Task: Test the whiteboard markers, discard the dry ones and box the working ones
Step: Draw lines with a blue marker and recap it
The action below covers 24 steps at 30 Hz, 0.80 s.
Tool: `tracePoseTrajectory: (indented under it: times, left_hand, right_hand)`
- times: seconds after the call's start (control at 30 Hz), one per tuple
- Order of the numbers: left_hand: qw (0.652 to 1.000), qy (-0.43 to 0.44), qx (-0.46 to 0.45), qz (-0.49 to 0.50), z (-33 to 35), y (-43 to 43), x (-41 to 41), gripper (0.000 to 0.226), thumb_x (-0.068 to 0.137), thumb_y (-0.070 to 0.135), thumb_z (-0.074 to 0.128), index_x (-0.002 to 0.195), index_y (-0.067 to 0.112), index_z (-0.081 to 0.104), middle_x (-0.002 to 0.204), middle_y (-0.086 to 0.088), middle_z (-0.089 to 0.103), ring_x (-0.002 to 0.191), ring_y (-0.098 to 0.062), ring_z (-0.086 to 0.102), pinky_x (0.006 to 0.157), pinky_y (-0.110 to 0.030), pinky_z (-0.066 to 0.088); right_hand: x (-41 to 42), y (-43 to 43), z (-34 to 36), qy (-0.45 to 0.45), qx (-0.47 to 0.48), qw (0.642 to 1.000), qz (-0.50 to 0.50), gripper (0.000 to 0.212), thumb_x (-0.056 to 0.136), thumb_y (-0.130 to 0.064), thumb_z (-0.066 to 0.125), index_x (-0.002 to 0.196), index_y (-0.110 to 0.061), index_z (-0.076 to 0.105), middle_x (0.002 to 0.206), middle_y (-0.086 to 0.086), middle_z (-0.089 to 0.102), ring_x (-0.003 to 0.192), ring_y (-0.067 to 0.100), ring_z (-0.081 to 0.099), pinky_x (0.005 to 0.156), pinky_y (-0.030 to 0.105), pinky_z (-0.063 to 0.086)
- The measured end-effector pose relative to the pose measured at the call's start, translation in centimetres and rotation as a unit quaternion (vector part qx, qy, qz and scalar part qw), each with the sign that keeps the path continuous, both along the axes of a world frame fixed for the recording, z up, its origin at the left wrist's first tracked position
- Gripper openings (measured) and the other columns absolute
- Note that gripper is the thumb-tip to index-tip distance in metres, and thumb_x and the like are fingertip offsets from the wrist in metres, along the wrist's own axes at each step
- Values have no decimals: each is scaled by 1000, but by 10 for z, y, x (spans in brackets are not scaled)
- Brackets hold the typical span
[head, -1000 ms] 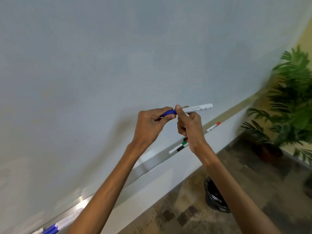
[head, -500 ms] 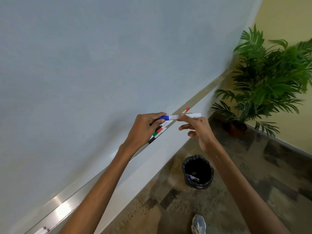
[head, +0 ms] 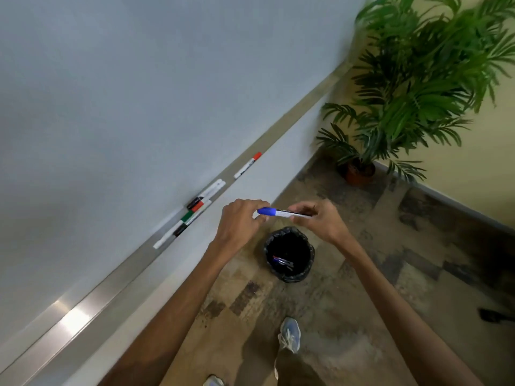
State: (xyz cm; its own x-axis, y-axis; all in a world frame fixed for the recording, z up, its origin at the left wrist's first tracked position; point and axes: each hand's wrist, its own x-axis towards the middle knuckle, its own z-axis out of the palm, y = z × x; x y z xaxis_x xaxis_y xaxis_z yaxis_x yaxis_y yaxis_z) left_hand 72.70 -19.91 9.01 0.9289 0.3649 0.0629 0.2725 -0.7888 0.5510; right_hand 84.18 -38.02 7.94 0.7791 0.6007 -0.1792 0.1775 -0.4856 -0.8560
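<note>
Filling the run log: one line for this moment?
left hand pinches blue marker cap | right hand holds barrel | bin on floor, markers inside

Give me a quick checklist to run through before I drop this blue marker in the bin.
1. Hold on the blue marker: ok; left hand pinches the cap end, right hand holds the barrel.
2. Its cap on: ok, looks seated.
3. Proven dry: cannot tell; no test stroke shows on the whiteboard.
4. Room in the bin: ok, only a few discarded markers in it.
5. Marker straight above bin: cannot tell from this angle.
6. The shoe apart from bin: ok.
</note>
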Motion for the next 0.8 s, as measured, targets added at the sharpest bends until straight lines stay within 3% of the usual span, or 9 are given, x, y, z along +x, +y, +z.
tracePoseTrajectory:
  times: [0.07, 0.23, 0.43, 0.53, 0.63, 0.8]
  left_hand:
    - [1000, 17, 5, 3, -20, -9, 24, 22, 86, 22, 71, 106, 29, 75, 96, 5, 76, 88, -23, 66, 74, -31, 44]
    - [996, 88, 22, -2, -70, -31, 74, 32, 84, 9, 60, 104, 29, 74, 86, -3, 73, 83, -28, 64, 70, -33, 43]
    - [990, 132, 45, 0, -122, -50, 106, 23, 83, 6, 56, 92, 22, 70, 82, -2, 71, 77, -26, 65, 60, -32, 39]
    - [990, 135, 32, 12, -136, -55, 117, 40, 87, 2, 54, 118, 24, 67, 101, -6, 72, 88, -30, 66, 65, -32, 42]
    - [986, 159, 26, 36, -146, -58, 125, 60, 89, -3, 47, 144, 22, 45, 110, -13, 68, 92, -34, 65, 74, -41, 49]
    - [989, 120, -12, 80, -148, -59, 130, 53, 96, 4, 48, 146, 19, 40, 99, -15, 69, 89, -35, 64, 70, -37, 45]
  right_hand:
    - [17, -5, -18, -32, -46, 998, 16, 22, 80, -9, 77, 91, -28, 79, 80, -15, 74, 79, 1, 69, 75, 18, 52]
    - [56, -11, -67, -38, -148, 988, 25, 23, 82, -16, 72, 98, -31, 77, 87, -8, 76, 88, 13, 70, 81, 32, 55]
    - [87, -10, -107, -13, -184, 982, 27, 26, 88, -12, 70, 112, -21, 75, 105, 0, 75, 100, 16, 68, 80, 20, 44]
    - [101, -9, -120, -5, -187, 982, 30, 35, 87, -12, 71, 122, -20, 69, 114, 2, 73, 108, 20, 66, 86, 23, 46]
    - [110, -10, -129, -13, -202, 978, 41, 50, 88, -17, 72, 136, -22, 58, 124, 0, 68, 116, 22, 62, 95, 30, 47]
    - [124, -8, -138, -2, -189, 981, 47, 45, 90, -9, 67, 133, -21, 61, 123, 1, 69, 116, 20, 63, 95, 30, 48]
